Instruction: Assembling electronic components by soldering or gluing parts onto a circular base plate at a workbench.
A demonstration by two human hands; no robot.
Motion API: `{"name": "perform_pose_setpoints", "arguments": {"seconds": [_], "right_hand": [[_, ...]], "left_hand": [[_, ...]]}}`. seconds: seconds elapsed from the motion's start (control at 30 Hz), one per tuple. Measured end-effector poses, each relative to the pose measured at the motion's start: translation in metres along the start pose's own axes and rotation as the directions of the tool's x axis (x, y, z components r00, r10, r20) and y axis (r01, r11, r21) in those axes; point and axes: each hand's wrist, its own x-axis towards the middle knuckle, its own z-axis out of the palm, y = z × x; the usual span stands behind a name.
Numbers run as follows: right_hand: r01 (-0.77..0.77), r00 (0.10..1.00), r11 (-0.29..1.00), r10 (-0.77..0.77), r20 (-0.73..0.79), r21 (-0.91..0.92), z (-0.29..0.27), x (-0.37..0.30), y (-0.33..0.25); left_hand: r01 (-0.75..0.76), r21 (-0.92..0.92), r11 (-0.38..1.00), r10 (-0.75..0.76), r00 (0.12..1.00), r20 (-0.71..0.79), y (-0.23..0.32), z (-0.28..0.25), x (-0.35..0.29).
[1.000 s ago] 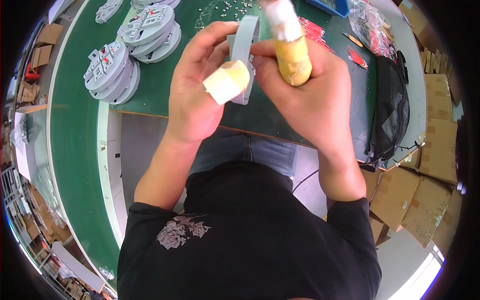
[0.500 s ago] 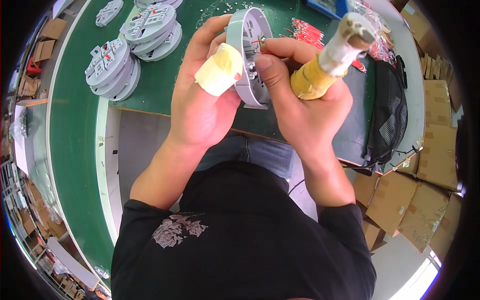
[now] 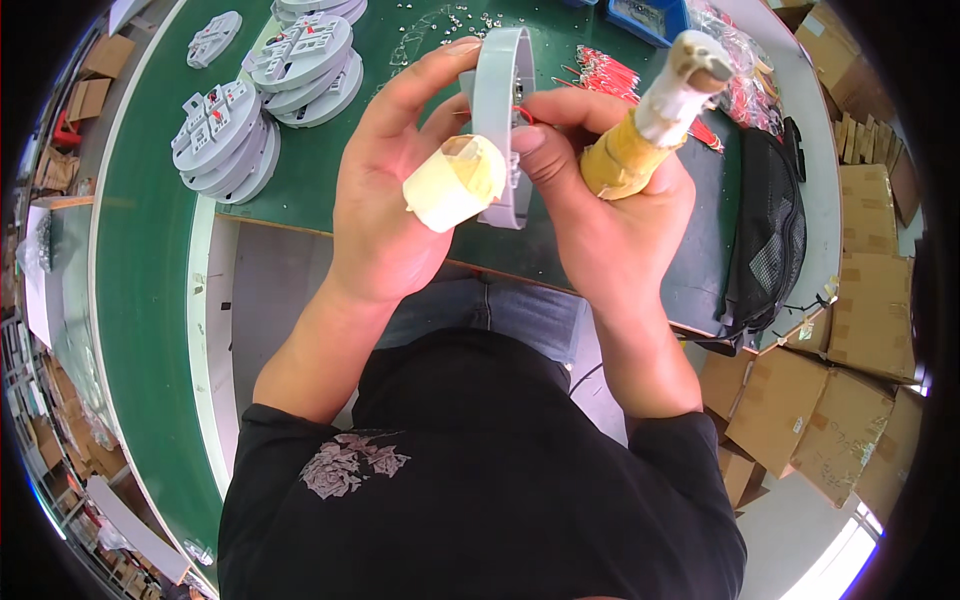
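Note:
My left hand (image 3: 385, 190) holds a round grey plastic housing (image 3: 497, 110) upright by its rim, its side wall facing me. Yellowish tape (image 3: 455, 185) wraps the left thumb. My right hand (image 3: 625, 215) pinches a thin red wire (image 3: 522, 114) between thumb and forefinger at the housing's inner side. Out of the right fist rises a thick stick-like thing wrapped in yellow and white (image 3: 640, 145), with a worn grey-brown end; it looks like a taped tool handle, and its lower part is hidden. Most of the housing's inside is turned out of sight.
Stacks of similar grey round parts (image 3: 215, 130) stand on the green table (image 3: 150, 300) at left. Beyond my hands lie scattered small metal pieces (image 3: 455, 18), red wires (image 3: 607, 75) and a blue tray (image 3: 650, 20). A black mesh bag (image 3: 768, 235) and cardboard boxes (image 3: 785, 400) are at right.
The housing has turned more edge-on, so less of its inside shows. My left thumb has moved right and lower across it. The right hand keeps its pinch.

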Motion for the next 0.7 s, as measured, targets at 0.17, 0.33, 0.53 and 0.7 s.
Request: {"name": "perform_pose_setpoints", "arguments": {"seconds": [0.17,0.33,0.53,0.7], "right_hand": [[0.257,0.962,0.957,-0.267,-0.055,-0.136,0.006,0.0,0.013],[-0.016,0.996,0.996,0.024,0.091,-0.083,-0.009,0.003,-0.003],[-0.305,0.89,0.952,0.281,0.359,0.012,-0.033,0.024,-0.015],[-0.302,0.896,0.951,0.306,0.32,-0.064,-0.027,0.023,0.007]], "left_hand": [[-0.087,0.07,0.994,0.085,0.996,0.029,-0.007,-0.002,-0.001],[0.055,0.07,0.996,-0.058,0.998,0.039,0.0,-0.02,-0.004],[0.058,0.273,0.96,-0.111,0.977,0.18,0.014,-0.022,0.001],[-0.066,0.468,0.881,-0.014,0.986,0.165,0.012,-0.023,-0.001]]}}
